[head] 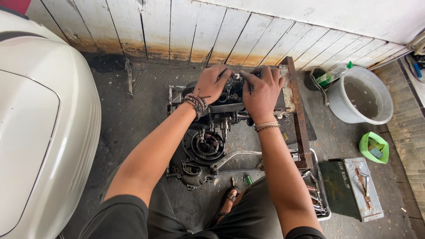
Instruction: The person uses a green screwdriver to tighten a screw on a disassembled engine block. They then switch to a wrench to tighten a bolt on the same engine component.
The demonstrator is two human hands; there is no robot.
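Engine case (208,146) sits on the dark floor, against a rusty metal frame (299,119). My left hand (214,83) and right hand (262,92) both rest on its upper end, fingers curled down onto the metal; a closed grasp I cannot confirm. Grey bucket (365,95) and green toolbox (349,188) lie to my right.

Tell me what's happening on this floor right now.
A person sits over a dark engine block on the concrete floor. The left hand and right hand both press on its top end near the plank wall. A grey bucket and a metal toolbox stand to the right.
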